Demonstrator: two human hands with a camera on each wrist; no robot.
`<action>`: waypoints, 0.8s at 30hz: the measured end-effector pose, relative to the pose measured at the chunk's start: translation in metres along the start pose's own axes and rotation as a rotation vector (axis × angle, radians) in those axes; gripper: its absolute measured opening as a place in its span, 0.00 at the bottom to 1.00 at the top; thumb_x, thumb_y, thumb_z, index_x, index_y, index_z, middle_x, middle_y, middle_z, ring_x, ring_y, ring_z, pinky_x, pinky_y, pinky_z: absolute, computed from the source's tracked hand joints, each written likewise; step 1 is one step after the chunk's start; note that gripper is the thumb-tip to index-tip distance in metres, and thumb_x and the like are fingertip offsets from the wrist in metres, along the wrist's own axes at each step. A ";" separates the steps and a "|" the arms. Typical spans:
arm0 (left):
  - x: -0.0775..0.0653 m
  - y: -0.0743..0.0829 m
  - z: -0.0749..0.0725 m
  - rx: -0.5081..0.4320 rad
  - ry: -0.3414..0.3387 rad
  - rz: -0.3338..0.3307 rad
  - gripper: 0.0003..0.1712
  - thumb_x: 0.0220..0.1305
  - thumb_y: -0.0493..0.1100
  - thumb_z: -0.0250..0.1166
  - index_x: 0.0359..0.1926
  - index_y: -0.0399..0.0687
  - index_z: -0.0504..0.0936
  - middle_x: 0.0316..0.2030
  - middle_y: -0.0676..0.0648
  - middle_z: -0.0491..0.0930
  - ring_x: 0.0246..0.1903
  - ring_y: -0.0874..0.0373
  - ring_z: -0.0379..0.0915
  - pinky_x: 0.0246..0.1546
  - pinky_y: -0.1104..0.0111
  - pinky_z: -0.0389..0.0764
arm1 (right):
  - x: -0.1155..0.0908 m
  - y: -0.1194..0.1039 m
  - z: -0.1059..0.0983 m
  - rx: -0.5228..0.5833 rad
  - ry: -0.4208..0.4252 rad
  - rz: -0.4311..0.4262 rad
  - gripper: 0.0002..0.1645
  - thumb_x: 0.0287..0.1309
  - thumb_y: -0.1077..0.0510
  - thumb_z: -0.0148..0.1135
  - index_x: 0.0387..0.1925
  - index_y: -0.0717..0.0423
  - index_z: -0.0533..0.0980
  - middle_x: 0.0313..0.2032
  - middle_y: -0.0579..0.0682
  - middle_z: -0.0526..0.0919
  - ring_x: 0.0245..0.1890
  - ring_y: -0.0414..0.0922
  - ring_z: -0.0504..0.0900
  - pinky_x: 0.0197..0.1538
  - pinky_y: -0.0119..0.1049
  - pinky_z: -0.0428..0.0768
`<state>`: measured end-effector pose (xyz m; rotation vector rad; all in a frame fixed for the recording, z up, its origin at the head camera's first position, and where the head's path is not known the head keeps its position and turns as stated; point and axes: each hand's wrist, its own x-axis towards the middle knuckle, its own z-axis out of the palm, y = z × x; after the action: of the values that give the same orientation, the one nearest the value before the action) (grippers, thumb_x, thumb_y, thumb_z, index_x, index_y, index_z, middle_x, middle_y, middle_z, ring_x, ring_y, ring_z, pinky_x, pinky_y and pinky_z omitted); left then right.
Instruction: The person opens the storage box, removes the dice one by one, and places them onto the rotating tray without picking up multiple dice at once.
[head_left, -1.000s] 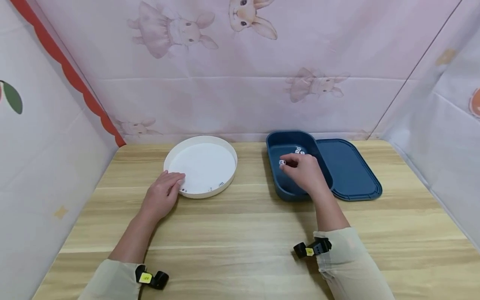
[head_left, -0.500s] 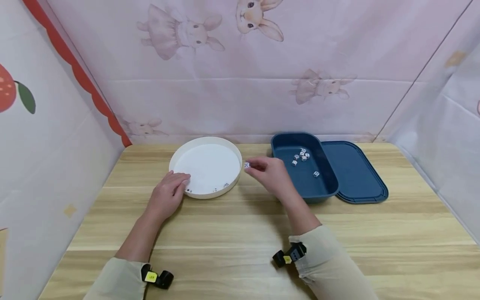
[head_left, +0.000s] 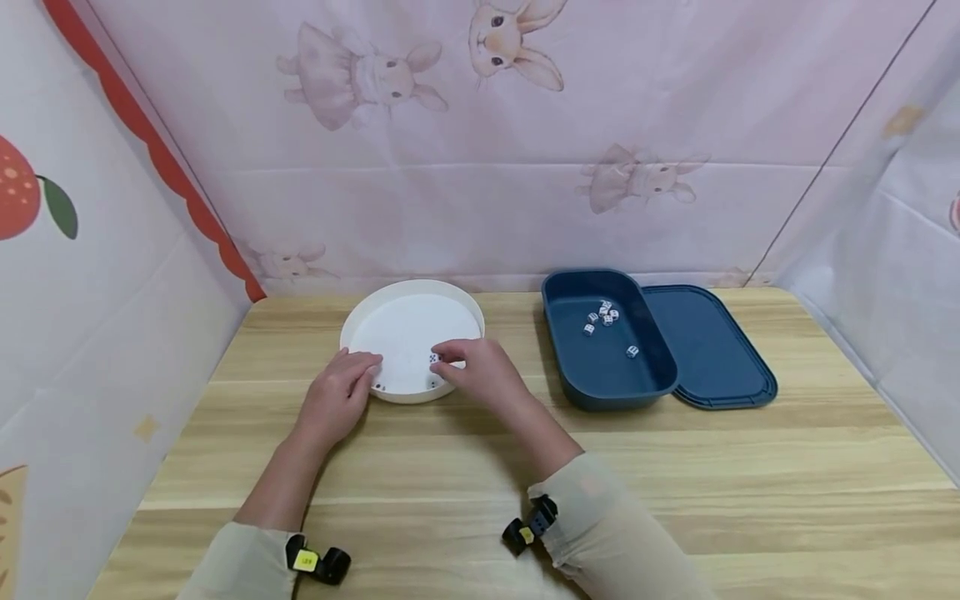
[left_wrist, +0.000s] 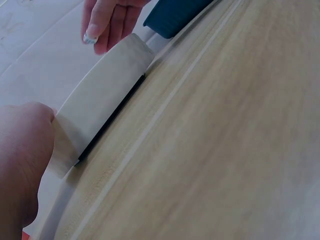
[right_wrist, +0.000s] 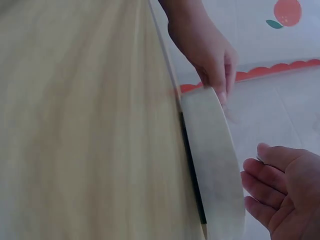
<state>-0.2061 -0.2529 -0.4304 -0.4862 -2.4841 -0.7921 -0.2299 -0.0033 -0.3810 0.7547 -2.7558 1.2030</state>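
My right hand pinches a white die with dark pips between thumb and fingers, above the front right of a round white tray. In the left wrist view the same die shows at the fingertips. My left hand holds the tray's near left rim, fingers reaching over it. A few dice lie inside along the near wall, partly hidden by the rim; one die sits just below the right fingertips. More white dice are scattered in a dark blue rectangular box.
A dark blue lid lies flat to the right of the box, partly behind it. The wooden table ends at a rabbit-printed backdrop, with cloth walls at both sides.
My right hand has carried the die leftward from the blue box to over the white tray. The left hand stays on the tray's rim. The head view has shifted slightly.
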 end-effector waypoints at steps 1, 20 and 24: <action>0.000 0.000 0.000 0.002 0.000 0.002 0.12 0.68 0.38 0.59 0.48 0.40 0.85 0.48 0.41 0.85 0.53 0.47 0.79 0.72 0.52 0.64 | 0.000 -0.001 0.002 -0.011 -0.010 0.003 0.17 0.60 0.51 0.66 0.50 0.52 0.83 0.43 0.47 0.89 0.48 0.41 0.86 0.55 0.36 0.85; 0.000 0.000 0.000 0.028 -0.046 -0.044 0.14 0.70 0.40 0.57 0.50 0.42 0.84 0.50 0.42 0.84 0.56 0.47 0.77 0.74 0.52 0.62 | -0.001 -0.004 0.011 -0.037 -0.059 0.004 0.16 0.60 0.56 0.66 0.51 0.52 0.83 0.47 0.46 0.88 0.48 0.41 0.86 0.52 0.34 0.85; 0.000 0.000 0.000 0.027 -0.040 -0.043 0.14 0.70 0.41 0.58 0.49 0.42 0.84 0.50 0.42 0.84 0.56 0.47 0.77 0.74 0.52 0.62 | -0.002 -0.004 0.008 -0.008 -0.058 0.019 0.16 0.61 0.56 0.65 0.51 0.52 0.83 0.48 0.46 0.87 0.52 0.41 0.84 0.55 0.35 0.84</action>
<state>-0.2061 -0.2528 -0.4306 -0.4453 -2.5468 -0.7715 -0.2255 -0.0107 -0.3844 0.7768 -2.8192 1.1910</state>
